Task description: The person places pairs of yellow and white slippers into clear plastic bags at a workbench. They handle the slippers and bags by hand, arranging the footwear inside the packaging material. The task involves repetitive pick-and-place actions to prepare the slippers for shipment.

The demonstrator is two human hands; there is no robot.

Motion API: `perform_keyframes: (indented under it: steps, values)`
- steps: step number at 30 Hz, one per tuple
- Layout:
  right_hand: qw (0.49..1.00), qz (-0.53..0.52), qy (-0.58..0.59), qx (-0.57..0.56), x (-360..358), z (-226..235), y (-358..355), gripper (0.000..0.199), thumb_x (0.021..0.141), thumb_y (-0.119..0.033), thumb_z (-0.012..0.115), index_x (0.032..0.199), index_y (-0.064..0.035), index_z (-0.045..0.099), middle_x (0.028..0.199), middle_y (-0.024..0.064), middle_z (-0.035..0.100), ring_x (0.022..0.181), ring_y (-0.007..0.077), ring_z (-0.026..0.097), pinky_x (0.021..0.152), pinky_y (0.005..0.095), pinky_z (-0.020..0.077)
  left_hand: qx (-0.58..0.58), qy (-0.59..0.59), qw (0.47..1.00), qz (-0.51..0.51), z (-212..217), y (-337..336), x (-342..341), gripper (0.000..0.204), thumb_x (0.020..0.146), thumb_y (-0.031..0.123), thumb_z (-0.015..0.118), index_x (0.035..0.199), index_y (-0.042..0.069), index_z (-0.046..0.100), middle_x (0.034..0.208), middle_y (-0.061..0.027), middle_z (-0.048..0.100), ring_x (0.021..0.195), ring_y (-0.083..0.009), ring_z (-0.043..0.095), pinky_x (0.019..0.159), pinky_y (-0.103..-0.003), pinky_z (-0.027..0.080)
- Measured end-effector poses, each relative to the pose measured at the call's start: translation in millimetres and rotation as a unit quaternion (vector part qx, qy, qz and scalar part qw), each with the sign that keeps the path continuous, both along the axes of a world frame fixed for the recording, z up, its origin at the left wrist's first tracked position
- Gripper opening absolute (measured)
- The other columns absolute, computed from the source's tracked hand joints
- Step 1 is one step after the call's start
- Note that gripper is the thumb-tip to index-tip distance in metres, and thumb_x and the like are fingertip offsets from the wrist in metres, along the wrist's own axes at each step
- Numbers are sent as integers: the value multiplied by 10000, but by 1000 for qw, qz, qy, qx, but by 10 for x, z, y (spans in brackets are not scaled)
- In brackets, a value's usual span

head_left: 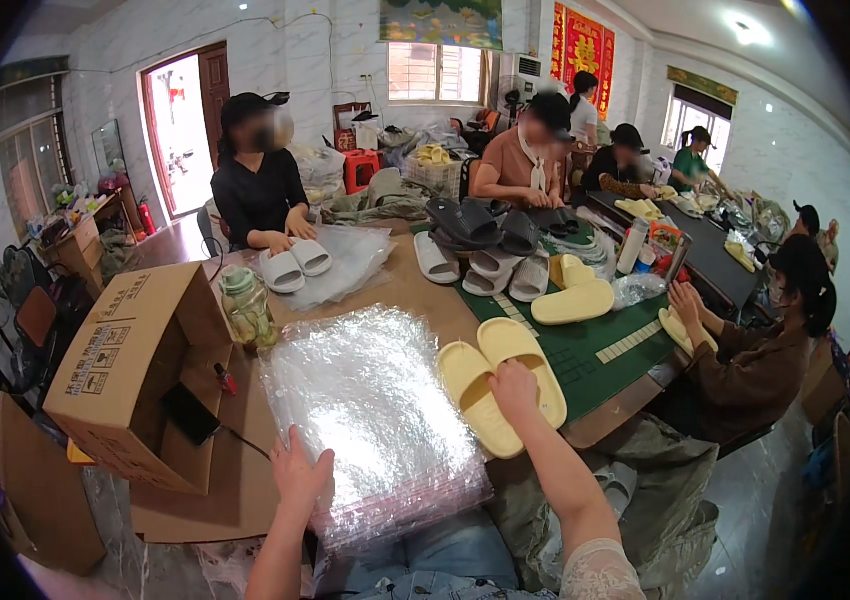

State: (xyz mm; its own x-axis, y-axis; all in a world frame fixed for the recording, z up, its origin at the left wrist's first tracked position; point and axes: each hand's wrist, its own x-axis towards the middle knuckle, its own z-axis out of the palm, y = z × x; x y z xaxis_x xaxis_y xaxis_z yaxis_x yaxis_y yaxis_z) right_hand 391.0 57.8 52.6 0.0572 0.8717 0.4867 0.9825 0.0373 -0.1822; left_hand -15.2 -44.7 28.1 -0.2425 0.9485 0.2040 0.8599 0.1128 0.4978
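In front of me lies a stack of clear, shiny plastic bags (375, 390) with a pinkish lower edge. My left hand (302, 472) rests at the stack's left side, its fingers spread and the thumb pointing over the plastic. To the right of the stack, a pair of pale yellow slippers (533, 355) lies side by side. My right hand (515, 390) is closed where the two slippers meet; its fingertips are partly hidden. Behind that pair is another yellow slipper (573, 302), with a second one partly under or against it.
An open cardboard box (135, 375) stands at the left, a dark phone (190, 414) at its opening. Beside it is a glass jar (248, 308). Black and grey slippers (490, 245) are heaped at the far middle. Co-workers sit around the table, one handling white slippers (295, 265).
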Motion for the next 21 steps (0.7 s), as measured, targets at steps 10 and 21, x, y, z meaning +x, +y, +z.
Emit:
perform_keyframes:
  steps: [10, 21]
  values:
    - [971, -76, 163, 159, 201, 84, -738, 232, 815, -156, 722, 734, 26, 602, 777, 219, 608, 734, 447, 608, 645, 540, 452, 11, 27, 903, -428, 53, 3, 297, 720, 867, 554, 688, 1421, 113, 559, 1543, -217, 435, 1436, -443, 366, 1204, -523, 277]
    - [874, 70, 466, 116, -273, -311, -1652, 123, 829, -51, 717, 917, 31, 689, 836, 155, 669, 777, 284, 630, 706, 375, 475, 40, 79, 927, -363, -155, 311, 531, 655, 838, 515, 736, 1375, 164, 604, 1528, -161, 475, 1427, -441, 379, 1188, -503, 320]
